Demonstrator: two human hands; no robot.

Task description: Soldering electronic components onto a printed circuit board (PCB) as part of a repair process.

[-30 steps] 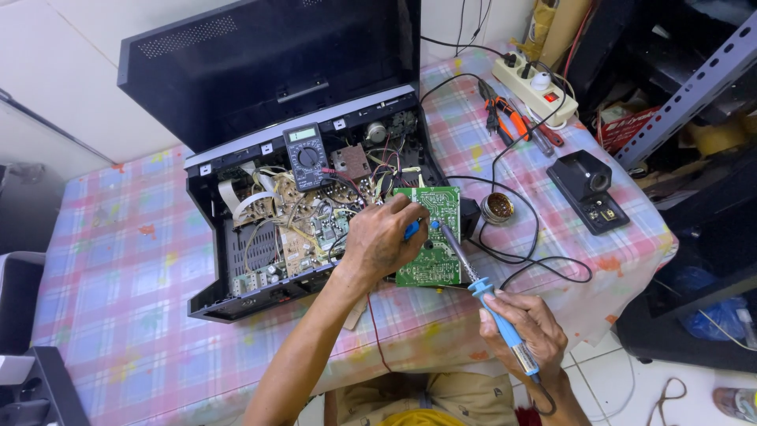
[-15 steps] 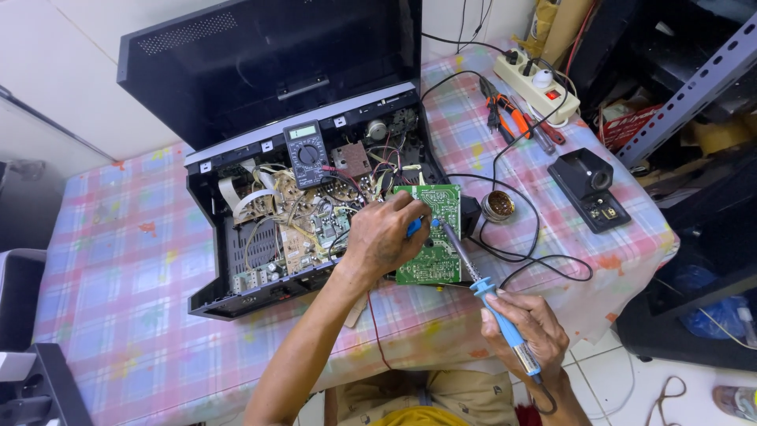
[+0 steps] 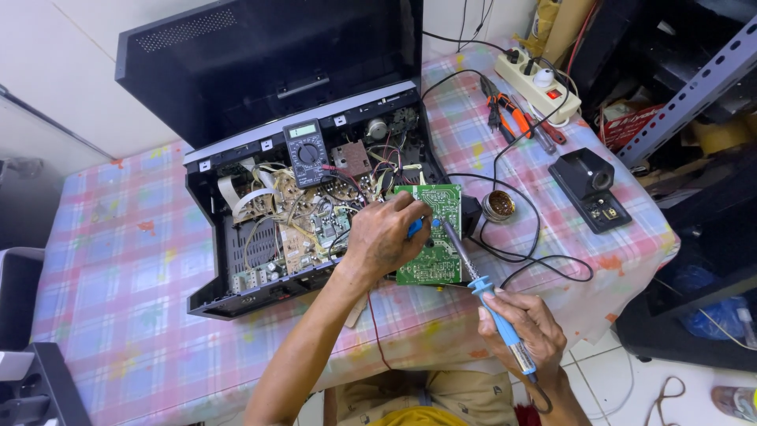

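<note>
Soldering looks to be the step in hand. One opened black chassis (image 3: 315, 221) sits on the checked counter (image 3: 118, 260), one multimeter (image 3: 307, 152) on it. Left hand (image 3: 384, 237) pinches a small blue part at the one green circuit board (image 3: 430, 237); right hand (image 3: 527, 331) grips one blue-handled soldering iron (image 3: 489, 292), tip touching the board. Steady aim seems needed next.

A pastel plaid tablecloth (image 3: 118, 260) — pink, blue and pale green checks — covers the table. The opened rectangular electronics chassis (image 3: 206, 237) is black, its wiring cream and tan. The rectangular circuit board (image 3: 438, 260) is green with white markings. The slim soldering iron (image 3: 498, 319) has a light-blue handle. The pliers (image 3: 512, 118) have orange grips — the plastic power strip (image 3: 544, 83) is cream-white.
</note>
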